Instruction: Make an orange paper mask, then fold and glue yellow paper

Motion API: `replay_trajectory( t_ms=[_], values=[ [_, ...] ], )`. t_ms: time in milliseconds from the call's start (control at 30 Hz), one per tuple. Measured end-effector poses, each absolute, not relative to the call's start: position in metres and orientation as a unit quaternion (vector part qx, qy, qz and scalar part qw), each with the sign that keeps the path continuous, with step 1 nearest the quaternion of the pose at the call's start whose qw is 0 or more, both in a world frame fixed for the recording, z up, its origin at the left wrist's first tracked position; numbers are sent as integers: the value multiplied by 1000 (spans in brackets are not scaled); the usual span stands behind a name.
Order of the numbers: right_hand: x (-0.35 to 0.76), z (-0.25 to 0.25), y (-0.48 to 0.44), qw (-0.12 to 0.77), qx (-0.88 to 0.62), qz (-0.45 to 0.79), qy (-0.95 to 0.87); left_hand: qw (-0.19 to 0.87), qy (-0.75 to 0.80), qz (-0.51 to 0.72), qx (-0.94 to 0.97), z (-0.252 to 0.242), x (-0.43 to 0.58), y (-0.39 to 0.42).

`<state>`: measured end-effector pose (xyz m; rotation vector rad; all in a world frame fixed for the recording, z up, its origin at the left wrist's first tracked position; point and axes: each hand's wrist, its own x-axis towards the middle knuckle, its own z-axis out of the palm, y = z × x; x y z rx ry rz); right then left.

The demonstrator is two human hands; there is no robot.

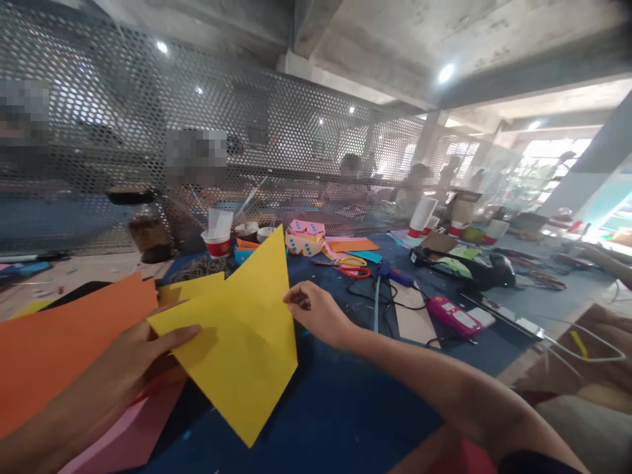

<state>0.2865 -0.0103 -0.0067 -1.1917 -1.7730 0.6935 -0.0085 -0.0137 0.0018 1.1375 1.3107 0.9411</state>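
Note:
A creased yellow sheet of paper [247, 336] is held up above the blue tabletop, tilted with one corner pointing up. My left hand [151, 352] grips its left side, thumb on top and the other fingers hidden underneath. At the sheet's right edge, my right hand [318, 313] is closed in a pinch on the paper. Behind it lies another yellow piece [192, 288]. Orange paper [74, 342] spreads under and beyond my left forearm, with pink paper [128, 431] below it.
Beyond my right hand lie scissors [353, 270], a blue glue gun [390, 272] with its cord, and a magenta device [454, 316]. A paper cup [217, 243], a jar [148, 234] and pink paper shapes [306, 228] stand before a perforated metal screen [296, 131]. Another person's arm [602, 257] shows at right.

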Motion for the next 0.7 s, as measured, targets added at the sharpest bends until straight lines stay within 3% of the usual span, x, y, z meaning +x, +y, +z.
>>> replay_trajectory(
  t_ms=[233, 400, 700],
  values=[
    [295, -6, 3, 387, -438, 349, -733, 464, 589, 384, 539, 11, -43, -26],
    [294, -1, 3, 335, -431, 382, -745, 517, 537, 378, 549, 0, -35, -29],
    [290, -7, -1, 318, -442, 343, -765, 498, 504, 412, 572, -16, -27, -36]
  ],
)
